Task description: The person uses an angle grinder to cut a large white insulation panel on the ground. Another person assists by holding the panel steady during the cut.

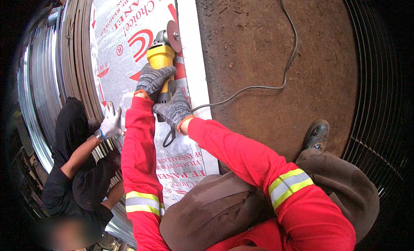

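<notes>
Both my hands, in grey knit gloves, hold a yellow angle grinder. My left hand wraps the front of its body, and my right hand grips the rear handle. The grinder's disc sits at the right edge of a film-covered panel with red print, next to the panel's white edge strip. My sleeves are red with reflective bands.
The grinder's grey cord loops over the brown dirt ground. A co-worker in black on the left rests a white-gloved hand on the panel's left side. Stacked metal sheets lie far left. My shoe stands on the dirt.
</notes>
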`<state>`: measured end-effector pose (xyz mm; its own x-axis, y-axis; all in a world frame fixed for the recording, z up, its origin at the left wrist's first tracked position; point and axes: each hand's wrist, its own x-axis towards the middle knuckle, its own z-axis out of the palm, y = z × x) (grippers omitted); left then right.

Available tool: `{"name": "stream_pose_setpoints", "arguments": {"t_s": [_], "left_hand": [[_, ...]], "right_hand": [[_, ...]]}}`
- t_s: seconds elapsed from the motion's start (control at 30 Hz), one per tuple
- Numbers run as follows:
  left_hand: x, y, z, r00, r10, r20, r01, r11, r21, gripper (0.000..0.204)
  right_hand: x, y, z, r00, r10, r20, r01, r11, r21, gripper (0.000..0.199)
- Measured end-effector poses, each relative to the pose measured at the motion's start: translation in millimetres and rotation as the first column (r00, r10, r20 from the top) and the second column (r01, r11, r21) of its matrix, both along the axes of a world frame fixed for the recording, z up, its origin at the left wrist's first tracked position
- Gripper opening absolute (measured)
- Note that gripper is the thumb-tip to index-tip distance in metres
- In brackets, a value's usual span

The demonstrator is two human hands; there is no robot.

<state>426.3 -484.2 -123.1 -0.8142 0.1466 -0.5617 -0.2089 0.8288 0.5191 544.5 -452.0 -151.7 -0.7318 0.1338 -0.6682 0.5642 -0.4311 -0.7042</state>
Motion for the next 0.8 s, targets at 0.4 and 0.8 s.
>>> {"name": "stream_pose_setpoints", "arguments": {"t_s": [0.4, 0.8], "left_hand": [[9.1, -4.3, -1.1, 1.000, 0.001, 0.008, -0.001, 0.999, 0.044, 0.040], [21.2, -10.4, 3.9, 1.000, -0.006, 0.017, 0.005, 1.000, 0.023, 0.039]], "right_hand": [[9.2, -7.5, -4.9, 1.000, -0.008, 0.012, 0.009, 0.994, -0.108, 0.105], [20.5, -9.7, 4.8, 1.000, -0.006, 0.025, 0.007, 0.999, -0.045, 0.105]]}}
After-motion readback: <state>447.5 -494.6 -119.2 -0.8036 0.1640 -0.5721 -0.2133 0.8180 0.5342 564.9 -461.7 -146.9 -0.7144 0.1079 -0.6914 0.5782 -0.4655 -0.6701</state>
